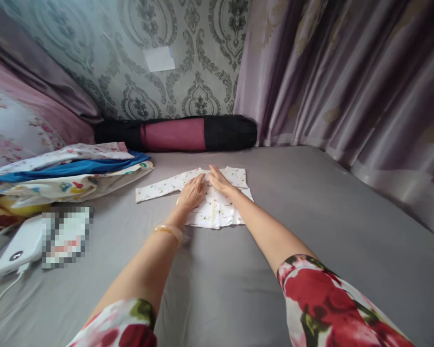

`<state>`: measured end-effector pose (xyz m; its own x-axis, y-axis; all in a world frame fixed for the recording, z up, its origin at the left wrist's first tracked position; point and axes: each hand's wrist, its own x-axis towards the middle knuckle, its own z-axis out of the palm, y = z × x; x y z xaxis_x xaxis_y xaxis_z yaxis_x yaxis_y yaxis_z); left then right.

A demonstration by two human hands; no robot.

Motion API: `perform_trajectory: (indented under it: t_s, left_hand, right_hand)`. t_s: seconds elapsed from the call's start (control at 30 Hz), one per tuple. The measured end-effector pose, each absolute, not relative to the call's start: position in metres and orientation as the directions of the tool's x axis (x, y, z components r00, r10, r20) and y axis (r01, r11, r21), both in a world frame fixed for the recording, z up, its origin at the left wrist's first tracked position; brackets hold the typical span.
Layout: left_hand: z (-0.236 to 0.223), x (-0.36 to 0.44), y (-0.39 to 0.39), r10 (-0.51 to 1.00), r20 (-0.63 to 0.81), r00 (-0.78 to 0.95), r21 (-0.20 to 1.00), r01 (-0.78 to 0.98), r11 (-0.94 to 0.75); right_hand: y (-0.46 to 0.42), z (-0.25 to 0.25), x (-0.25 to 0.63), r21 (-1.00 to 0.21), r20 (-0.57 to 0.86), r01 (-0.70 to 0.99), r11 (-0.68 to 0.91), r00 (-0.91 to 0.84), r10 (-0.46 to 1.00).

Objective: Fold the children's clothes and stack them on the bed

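Observation:
A small white printed baby shirt (204, 218) lies front up on the grey bed sheet. Its left-hand sleeve stretches out flat to the side; on the right the sleeve looks folded in, though part of that area is behind my arm. My left hand (193, 192) rests flat on the upper left of the shirt, fingers extended. Beside it my right hand (219, 180) is on the upper middle, held partly edge-on with the fingers straight. Both hands touch the cloth and hold nothing.
A stack of folded clothes (75, 168) lies at the left. Nearer me are a white power bank (25, 246) with a cable and a blurred-out flat item (68, 238). A black and maroon roll (173, 135) lies along the wall; curtains (311, 72) hang at the right.

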<state>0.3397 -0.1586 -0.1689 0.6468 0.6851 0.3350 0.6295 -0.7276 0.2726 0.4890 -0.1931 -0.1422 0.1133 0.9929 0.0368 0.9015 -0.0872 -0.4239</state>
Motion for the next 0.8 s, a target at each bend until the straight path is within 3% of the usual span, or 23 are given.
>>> perform_trajectory:
  t_s: [0.1, 0.23, 0.53, 0.73, 0.8]
  left_hand:
    - [-0.166, 0.341, -0.164, 0.685, 0.291, 0.667, 0.236, 0.644, -0.728]
    - [-0.163, 0.341, -0.168, 0.705, 0.245, 0.666, 0.214, 0.672, -0.709]
    - [-0.159, 0.341, -0.165, 0.729, 0.171, 0.663, 0.247, 0.688, -0.683]
    - [-0.157, 0.342, -0.162, 0.744, 0.129, 0.656, 0.291, 0.692, -0.660]
    - [-0.156, 0.342, -0.159, 0.754, 0.085, 0.651, 0.326, 0.697, -0.639]
  right_hand:
    - [-0.207, -0.140, 0.512, -0.315, 0.099, 0.934, -0.171, 0.211, 0.972]
    - [-0.224, -0.148, 0.535, -0.181, 0.054, 0.946, -0.270, 0.283, 0.957]
    - [-0.223, -0.158, 0.541, -0.123, 0.031, 0.957, -0.264, 0.270, 0.962]
    - [-0.215, -0.149, 0.539, -0.147, -0.073, 0.938, -0.314, 0.306, 0.949]
    - [-0.209, -0.144, 0.530, -0.150, -0.040, 0.952, -0.266, 0.263, 0.964]
